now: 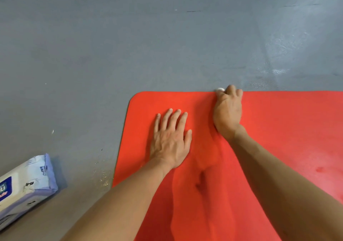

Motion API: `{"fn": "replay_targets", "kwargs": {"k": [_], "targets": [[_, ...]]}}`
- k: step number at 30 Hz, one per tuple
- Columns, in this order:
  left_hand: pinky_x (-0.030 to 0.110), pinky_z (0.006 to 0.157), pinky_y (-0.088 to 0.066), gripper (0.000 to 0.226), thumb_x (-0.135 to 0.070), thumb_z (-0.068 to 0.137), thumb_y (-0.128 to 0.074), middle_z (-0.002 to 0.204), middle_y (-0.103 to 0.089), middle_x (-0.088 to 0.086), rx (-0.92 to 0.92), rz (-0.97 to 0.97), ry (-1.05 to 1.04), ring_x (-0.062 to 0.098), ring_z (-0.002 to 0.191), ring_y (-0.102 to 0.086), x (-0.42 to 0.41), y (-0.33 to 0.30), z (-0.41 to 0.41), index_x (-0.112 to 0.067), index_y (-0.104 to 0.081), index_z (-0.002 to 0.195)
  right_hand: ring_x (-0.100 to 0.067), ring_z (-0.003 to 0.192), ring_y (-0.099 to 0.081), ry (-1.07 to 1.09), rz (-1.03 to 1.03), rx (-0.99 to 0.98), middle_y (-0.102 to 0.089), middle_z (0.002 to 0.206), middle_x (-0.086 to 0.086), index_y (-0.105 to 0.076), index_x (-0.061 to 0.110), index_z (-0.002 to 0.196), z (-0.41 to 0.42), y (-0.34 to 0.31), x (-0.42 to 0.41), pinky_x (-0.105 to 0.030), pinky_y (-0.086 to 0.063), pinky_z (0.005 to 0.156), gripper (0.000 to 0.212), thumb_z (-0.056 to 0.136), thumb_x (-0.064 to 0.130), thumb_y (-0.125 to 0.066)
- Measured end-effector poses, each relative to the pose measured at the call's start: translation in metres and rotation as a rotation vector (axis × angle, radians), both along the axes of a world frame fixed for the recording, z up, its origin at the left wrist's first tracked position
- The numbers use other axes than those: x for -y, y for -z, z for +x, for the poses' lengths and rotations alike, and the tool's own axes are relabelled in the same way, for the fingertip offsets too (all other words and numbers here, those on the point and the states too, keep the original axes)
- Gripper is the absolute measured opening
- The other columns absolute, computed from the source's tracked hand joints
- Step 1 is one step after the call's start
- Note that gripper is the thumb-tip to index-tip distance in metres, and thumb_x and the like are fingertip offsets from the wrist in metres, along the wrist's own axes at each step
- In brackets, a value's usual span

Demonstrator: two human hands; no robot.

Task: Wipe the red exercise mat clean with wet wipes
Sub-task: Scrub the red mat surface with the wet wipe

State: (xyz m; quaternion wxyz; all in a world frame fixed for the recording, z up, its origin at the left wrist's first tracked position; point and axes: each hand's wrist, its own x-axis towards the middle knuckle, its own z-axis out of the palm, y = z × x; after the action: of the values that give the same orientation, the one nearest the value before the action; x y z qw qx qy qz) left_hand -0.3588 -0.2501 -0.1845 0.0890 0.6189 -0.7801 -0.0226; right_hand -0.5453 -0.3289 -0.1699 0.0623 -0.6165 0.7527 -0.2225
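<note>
Bright, even light; floor (274, 58) glare

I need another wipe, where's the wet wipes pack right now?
In the head view, the wet wipes pack lies on the grey floor at lower left, left of the red mat.

A gym or workout room, by the look of it: a painted grey floor (111, 45), scuffed and shiny at upper right, with a red exercise mat (278, 129) laid out at lower right.
</note>
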Motion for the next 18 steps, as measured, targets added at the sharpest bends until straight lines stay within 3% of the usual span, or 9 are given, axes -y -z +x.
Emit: {"fn": "replay_targets", "kwargs": {"k": [4, 7, 9, 12, 15, 18], "targets": [[0.055, 0.127, -0.019, 0.062, -0.049, 0.103, -0.029, 0.159, -0.045, 0.002, -0.006, 0.002, -0.001, 0.024, 0.156, -0.027, 0.000, 0.000, 0.001, -0.020, -0.047, 0.155, -0.031, 0.097, -0.045, -0.444, 0.024, -0.003, -0.052, 0.099, -0.010, -0.064, 0.007, 0.096, 0.052, -0.003, -0.001, -0.046, -0.047, 0.075, 0.018, 0.096, 0.013, -0.047], [0.054, 0.126, -0.020, 0.062, -0.049, 0.102, -0.031, 0.158, -0.046, 0.000, -0.009, -0.014, -0.002, 0.023, 0.155, -0.028, -0.001, 0.000, 0.001, -0.020, -0.048, 0.154, -0.030, 0.099, -0.046, -0.540, 0.022, -0.053, -0.052, 0.105, -0.008, -0.065, 0.011, 0.114, 0.034, -0.008, 0.004, -0.043, -0.049, 0.069, 0.018, 0.104, 0.017, -0.051], [0.054, 0.127, -0.020, 0.062, -0.050, 0.101, -0.032, 0.159, -0.046, -0.001, -0.014, -0.017, -0.002, 0.022, 0.155, -0.029, 0.000, -0.001, 0.000, -0.022, -0.047, 0.155, -0.030, 0.102, -0.047, -0.500, -0.016, -0.129, -0.053, 0.105, -0.008, -0.065, 0.014, 0.120, 0.010, -0.009, 0.002, -0.045, -0.050, 0.070, 0.021, 0.104, 0.019, -0.053], [0.054, 0.127, -0.020, 0.063, -0.050, 0.101, -0.032, 0.160, -0.046, -0.001, -0.010, -0.015, -0.003, 0.023, 0.155, -0.029, 0.001, 0.000, 0.000, -0.024, -0.046, 0.156, -0.032, 0.108, -0.044, -0.268, -0.003, -0.077, -0.051, 0.105, -0.011, -0.064, 0.014, 0.117, -0.037, -0.008, -0.007, -0.047, -0.048, 0.077, 0.019, 0.103, 0.020, -0.052], [0.054, 0.127, -0.019, 0.063, -0.051, 0.101, -0.031, 0.160, -0.045, -0.001, -0.002, -0.011, -0.003, 0.023, 0.155, -0.028, 0.000, 0.001, 0.001, -0.024, -0.046, 0.156, -0.033, 0.107, -0.041, -0.089, 0.014, -0.117, -0.050, 0.106, -0.011, -0.063, 0.011, 0.122, -0.074, -0.003, -0.021, -0.045, -0.050, 0.069, 0.024, 0.100, 0.009, -0.053], [0.054, 0.127, -0.020, 0.063, -0.051, 0.101, -0.032, 0.159, -0.046, -0.001, -0.002, -0.023, -0.002, 0.023, 0.154, -0.030, 0.000, 0.001, 0.001, -0.024, -0.047, 0.155, -0.032, 0.104, -0.041, -0.050, 0.018, -0.095, -0.052, 0.106, -0.011, -0.064, 0.011, 0.124, -0.070, -0.001, -0.040, -0.038, -0.043, 0.067, 0.029, 0.099, 0.003, -0.053]]}}
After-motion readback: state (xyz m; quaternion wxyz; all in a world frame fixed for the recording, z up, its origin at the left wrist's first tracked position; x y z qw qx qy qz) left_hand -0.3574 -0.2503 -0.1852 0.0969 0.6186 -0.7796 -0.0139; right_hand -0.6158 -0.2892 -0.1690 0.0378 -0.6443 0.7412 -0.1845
